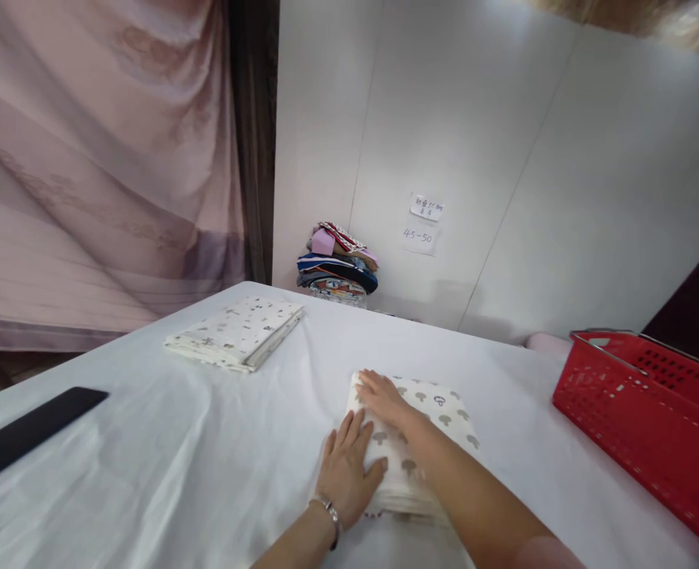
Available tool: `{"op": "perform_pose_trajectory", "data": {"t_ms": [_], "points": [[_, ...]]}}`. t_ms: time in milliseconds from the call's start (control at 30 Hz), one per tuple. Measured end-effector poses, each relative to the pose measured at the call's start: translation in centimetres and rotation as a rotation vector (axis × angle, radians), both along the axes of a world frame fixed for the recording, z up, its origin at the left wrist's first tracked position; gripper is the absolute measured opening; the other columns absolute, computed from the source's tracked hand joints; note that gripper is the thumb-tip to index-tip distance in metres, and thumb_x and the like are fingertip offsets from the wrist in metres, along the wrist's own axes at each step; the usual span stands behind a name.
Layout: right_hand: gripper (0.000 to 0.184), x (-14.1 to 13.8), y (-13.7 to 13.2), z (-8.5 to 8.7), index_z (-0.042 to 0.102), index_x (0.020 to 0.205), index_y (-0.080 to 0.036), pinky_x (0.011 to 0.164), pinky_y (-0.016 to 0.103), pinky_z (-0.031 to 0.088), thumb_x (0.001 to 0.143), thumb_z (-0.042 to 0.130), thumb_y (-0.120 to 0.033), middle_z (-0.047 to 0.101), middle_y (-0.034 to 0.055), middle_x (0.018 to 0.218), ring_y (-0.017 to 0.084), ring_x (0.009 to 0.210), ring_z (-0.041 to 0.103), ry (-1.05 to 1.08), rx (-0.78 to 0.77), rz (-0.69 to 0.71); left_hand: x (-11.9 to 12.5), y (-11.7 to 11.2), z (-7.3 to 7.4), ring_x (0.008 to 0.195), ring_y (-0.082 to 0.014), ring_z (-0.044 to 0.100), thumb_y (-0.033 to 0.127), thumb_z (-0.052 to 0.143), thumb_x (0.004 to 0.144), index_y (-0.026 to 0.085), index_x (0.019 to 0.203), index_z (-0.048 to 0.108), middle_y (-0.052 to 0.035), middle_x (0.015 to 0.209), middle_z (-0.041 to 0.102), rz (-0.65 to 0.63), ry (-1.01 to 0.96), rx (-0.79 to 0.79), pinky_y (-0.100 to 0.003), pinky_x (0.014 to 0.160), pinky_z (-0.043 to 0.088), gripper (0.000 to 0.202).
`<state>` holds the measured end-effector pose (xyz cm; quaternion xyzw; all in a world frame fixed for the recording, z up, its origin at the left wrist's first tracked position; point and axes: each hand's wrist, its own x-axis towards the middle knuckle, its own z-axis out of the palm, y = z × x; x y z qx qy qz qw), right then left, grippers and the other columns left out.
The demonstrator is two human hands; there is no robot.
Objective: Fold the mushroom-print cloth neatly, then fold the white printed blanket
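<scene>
A folded white cloth (444, 442) printed with grey mushroom shapes lies on the white-covered table (248, 466), close in front of me. My left hand (349, 466), a bracelet at its wrist, rests along the cloth's left edge with fingers spread and thumb on the print. Palm down near the far left corner, my right hand (382, 397) lies flat on the same cloth, its forearm crossing over the fabric. Neither hand grips anything. Part of the cloth's right side is hidden under that forearm.
Another folded printed cloth (243, 332) lies toward the table's far left. A dark flat object (35, 431) sits at the left edge. On the right stands a red plastic basket (640, 427). Behind the table are stacked folded fabrics (338, 269) and a wall with paper notes (419, 237).
</scene>
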<state>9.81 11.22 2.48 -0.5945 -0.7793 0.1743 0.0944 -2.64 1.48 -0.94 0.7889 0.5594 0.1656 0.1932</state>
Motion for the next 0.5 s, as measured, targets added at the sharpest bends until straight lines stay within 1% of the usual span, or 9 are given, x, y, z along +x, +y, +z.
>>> {"op": "perform_pose_trajectory", "data": {"t_ms": [67, 133, 233, 300, 333, 400, 500], "points": [[0.051, 2.3, -0.2, 0.5, 0.030, 0.137, -0.023, 0.108, 0.039, 0.008, 0.090, 0.025, -0.043, 0.026, 0.0029, 0.144, 0.017, 0.134, 0.015, -0.027, 0.007, -0.034, -0.1, 0.0, -0.1, 0.136, -0.0220, 0.009, 0.047, 0.040, 0.081, 0.024, 0.134, 0.037, 0.0010, 0.147, 0.015, -0.002, 0.000, 0.009, -0.045, 0.110, 0.014, 0.059], [0.050, 5.8, -0.8, 0.5, 0.031, 0.136, -0.021, 0.108, 0.042, 0.006, 0.090, 0.026, -0.041, 0.025, 0.0041, 0.145, 0.018, 0.134, 0.014, -0.118, 0.029, -0.107, -0.1, 0.0, -0.3, 0.136, -0.0222, 0.010, 0.047, 0.040, 0.081, 0.024, 0.134, 0.037, 0.0006, 0.147, 0.016, 0.002, -0.008, 0.024, -0.046, 0.109, 0.015, 0.058], [0.048, 11.8, -2.8, -0.4, 0.036, 0.134, -0.021, 0.106, 0.046, 0.010, 0.090, 0.028, -0.039, 0.027, 0.0061, 0.144, 0.022, 0.134, 0.016, -0.240, 0.020, -0.260, -0.1, 0.1, -0.5, 0.136, -0.0225, 0.011, 0.047, 0.040, 0.081, 0.024, 0.133, 0.038, 0.0000, 0.147, 0.018, 0.002, -0.021, 0.038, -0.046, 0.109, 0.016, 0.057], [0.050, 15.0, -4.3, -1.5, 0.033, 0.135, -0.022, 0.106, 0.048, 0.010, 0.089, 0.029, -0.041, 0.025, 0.0053, 0.145, 0.023, 0.134, 0.016, -0.241, 0.020, -0.372, -0.1, 0.2, -0.7, 0.136, -0.0221, 0.012, 0.047, 0.040, 0.082, 0.023, 0.133, 0.038, 0.0002, 0.147, 0.017, 0.000, -0.020, 0.038, -0.046, 0.109, 0.016, 0.057], [0.052, 16.1, -4.9, -2.1, 0.030, 0.137, -0.023, 0.105, 0.049, 0.012, 0.089, 0.028, -0.043, 0.026, 0.0053, 0.144, 0.024, 0.133, 0.017, -0.207, 0.008, -0.428, -0.1, 0.2, -0.7, 0.136, -0.0218, 0.012, 0.047, 0.040, 0.082, 0.023, 0.133, 0.038, 0.0004, 0.147, 0.017, -0.002, -0.018, 0.040, -0.045, 0.109, 0.016, 0.057], [0.056, 17.4, -5.7, -3.0, 0.023, 0.140, -0.022, 0.105, 0.046, 0.017, 0.089, 0.025, -0.046, 0.031, 0.0065, 0.142, 0.024, 0.131, 0.024, -0.109, -0.027, -0.506, -0.2, 0.3, -0.8, 0.136, -0.0213, 0.012, 0.047, 0.040, 0.082, 0.024, 0.133, 0.038, 0.0009, 0.147, 0.017, -0.002, -0.017, 0.048, -0.045, 0.109, 0.016, 0.056], [0.059, 17.5, -5.9, -3.8, 0.020, 0.140, -0.019, 0.103, 0.041, 0.024, 0.089, 0.025, -0.047, 0.037, 0.0088, 0.138, 0.023, 0.127, 0.033, -0.012, -0.054, -0.525, -0.3, 0.4, -0.9, 0.136, -0.0215, 0.013, 0.047, 0.040, 0.082, 0.025, 0.133, 0.039, 0.0006, 0.146, 0.019, 0.003, -0.017, 0.062, -0.045, 0.109, 0.016, 0.055]]}}
